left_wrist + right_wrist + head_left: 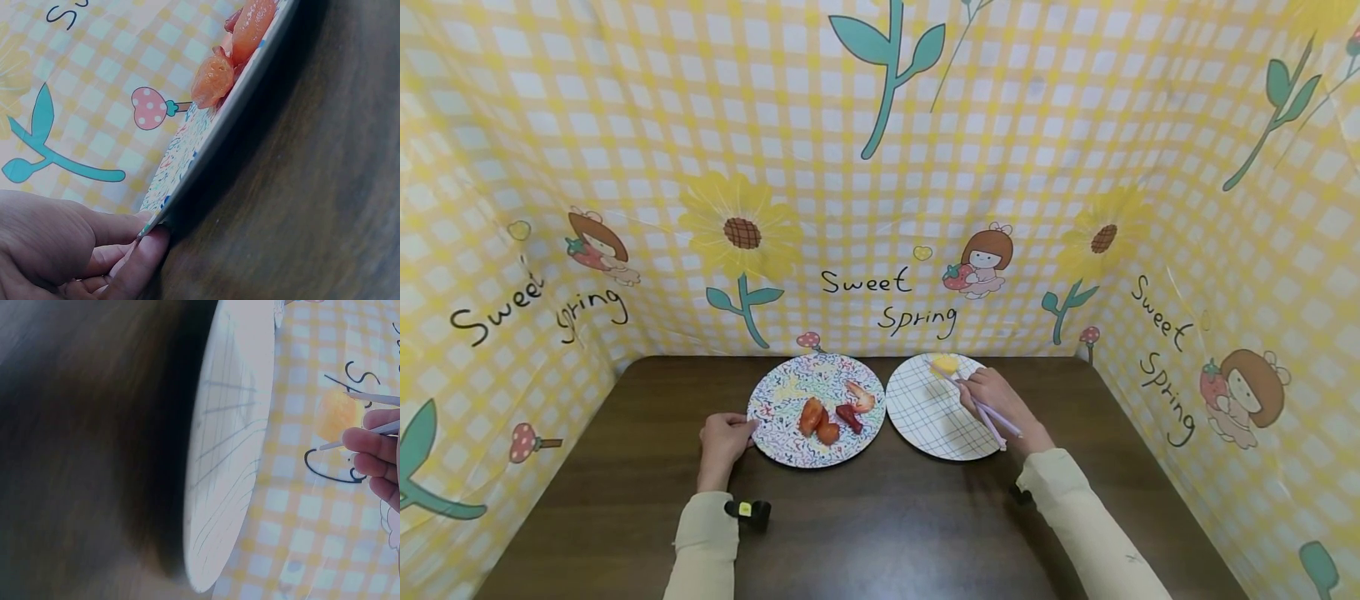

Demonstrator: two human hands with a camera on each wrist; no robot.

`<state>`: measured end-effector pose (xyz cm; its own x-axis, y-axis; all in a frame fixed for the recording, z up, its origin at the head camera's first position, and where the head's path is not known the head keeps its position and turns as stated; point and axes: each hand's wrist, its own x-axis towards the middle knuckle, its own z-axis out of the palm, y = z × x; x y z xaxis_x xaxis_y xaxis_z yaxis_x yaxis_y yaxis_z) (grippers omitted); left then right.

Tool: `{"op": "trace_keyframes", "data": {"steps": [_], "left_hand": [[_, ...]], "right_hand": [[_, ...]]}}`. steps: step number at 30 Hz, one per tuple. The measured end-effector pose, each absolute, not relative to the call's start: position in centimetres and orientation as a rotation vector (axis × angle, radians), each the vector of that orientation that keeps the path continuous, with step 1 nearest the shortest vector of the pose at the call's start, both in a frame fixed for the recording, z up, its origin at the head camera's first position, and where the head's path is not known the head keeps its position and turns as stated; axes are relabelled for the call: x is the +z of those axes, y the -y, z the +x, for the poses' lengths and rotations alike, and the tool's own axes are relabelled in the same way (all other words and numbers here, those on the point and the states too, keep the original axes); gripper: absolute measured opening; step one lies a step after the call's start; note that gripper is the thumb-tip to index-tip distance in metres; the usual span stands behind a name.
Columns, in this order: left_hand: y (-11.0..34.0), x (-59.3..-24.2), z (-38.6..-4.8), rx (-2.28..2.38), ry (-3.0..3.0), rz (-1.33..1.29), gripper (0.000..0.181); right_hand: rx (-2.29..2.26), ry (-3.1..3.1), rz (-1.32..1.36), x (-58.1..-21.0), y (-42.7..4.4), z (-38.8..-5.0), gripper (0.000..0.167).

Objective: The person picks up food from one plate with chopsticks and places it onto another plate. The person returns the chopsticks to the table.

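At the left rim of a multicolour speckled plate (775, 437), my left hand (722, 443) pinches the edge, thumb above and fingers below in the left wrist view. On that plate lie several food pieces: glossy orange-red chunks (810, 415), a dark red piece (849, 418) and a pale orange-and-white piece (862, 398). My right hand (1000, 406) holds pale lilac chopsticks (989, 426) over the far side of a white plate with a dark grid (925, 421). A soft yellow piece (338, 417) sits between the chopstick tips, apart from the plate in the right wrist view.
Both plates stand side by side near the back edge of a dark wooden table (865, 533). Yellow-checked cloth (880, 200) with printed flowers and lettering encloses the back and sides. Black wrist devices (752, 514) sit at the cuffs.
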<state>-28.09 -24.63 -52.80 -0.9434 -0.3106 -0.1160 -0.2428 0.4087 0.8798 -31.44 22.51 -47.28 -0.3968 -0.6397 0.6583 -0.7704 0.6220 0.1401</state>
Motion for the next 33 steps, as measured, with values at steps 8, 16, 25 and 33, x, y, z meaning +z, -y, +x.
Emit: {"op": "trace_keyframes", "data": {"steps": [8, 16, 25, 33], "left_hand": [[24.7, -52.9, -28.0, -1.585, 2.571, 0.509, 0.034], [24.7, -52.8, -27.8, -1.612, 2.553, 0.488, 0.033], [24.6, -52.8, -27.9, -1.612, 2.555, 0.514, 0.033], [24.5, -52.7, -28.2, -1.585, 2.586, 0.540, 0.034]], "right_hand": [[0.282, 2.104, 1.127, -47.1, -20.6, -31.7, 0.021], [0.299, 2.154, 1.142, -47.0, -18.6, -31.5, 0.018], [0.378, 2.180, 1.156, -46.7, -16.6, -31.6, 0.019], [0.390, 2.198, 1.183, -46.3, -14.8, -32.0, 0.022]]}}
